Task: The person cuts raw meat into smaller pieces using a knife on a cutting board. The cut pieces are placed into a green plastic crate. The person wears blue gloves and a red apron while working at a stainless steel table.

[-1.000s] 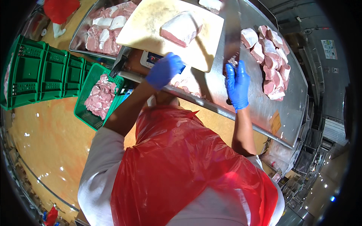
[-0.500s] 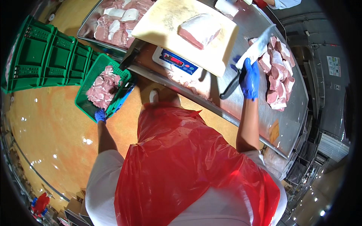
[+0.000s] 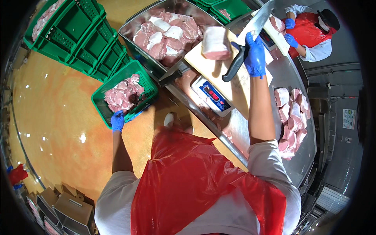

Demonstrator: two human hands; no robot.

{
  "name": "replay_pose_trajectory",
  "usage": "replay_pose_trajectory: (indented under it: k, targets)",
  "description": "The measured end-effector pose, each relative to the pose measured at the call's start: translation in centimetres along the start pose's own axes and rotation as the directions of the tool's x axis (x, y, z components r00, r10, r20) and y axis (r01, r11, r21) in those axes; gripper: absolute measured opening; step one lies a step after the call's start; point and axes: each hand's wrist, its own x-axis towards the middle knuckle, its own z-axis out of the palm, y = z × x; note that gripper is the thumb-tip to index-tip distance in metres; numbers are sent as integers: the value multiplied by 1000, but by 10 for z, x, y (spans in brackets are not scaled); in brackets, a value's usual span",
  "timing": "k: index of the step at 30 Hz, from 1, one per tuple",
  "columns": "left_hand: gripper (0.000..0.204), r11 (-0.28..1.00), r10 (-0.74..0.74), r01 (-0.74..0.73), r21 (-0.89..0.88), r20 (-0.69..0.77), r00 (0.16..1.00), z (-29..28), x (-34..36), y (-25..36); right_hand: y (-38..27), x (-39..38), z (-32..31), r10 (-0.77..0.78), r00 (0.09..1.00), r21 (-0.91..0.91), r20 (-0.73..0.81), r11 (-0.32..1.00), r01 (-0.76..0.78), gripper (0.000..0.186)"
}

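My left hand, in a blue glove, is closed on the near rim of a green crate at the left. Inside the crate lies a heap of pink meat pieces. My right hand, also gloved, grips a knife by its black handle, the broad blade pointing up and away. This hand is above the right part of a cream cutting board. A thick block of pale, fat-topped meat rests on the board, left of the knife.
A digital scale sits beneath the board. Further meat fills a steel tub; several cuts lie on the steel table. Stacked green crates stand left. A co-worker handles meat at the far right.
My view has shifted, bringing the co-worker into sight. My right hand has carried the knife from beside the meat pile to above the cutting board. The left hand stays at the crate.
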Motion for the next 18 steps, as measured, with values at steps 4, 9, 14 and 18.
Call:
replay_pose_trajectory:
  k: [4,9,14,18]
  targets:
    - [18,969,27,-40,-244,-58,998,-8,45,75,-63,-46,11,-92,993,-172,69,980,102,29]
    - [20,916,139,-156,-371,-72,988,-7,77,213,-75,-165,-112,-1,993,-432,-119,901,-51,40]
    - [20,695,606,-645,-318,-222,763,15,45,468,-74,-344,-234,14,805,-392,-594,868,-304,23]
    - [25,178,951,-809,-560,-112,287,74,-77,630,-51,-447,-285,-30,548,-397,-836,721,-567,24]
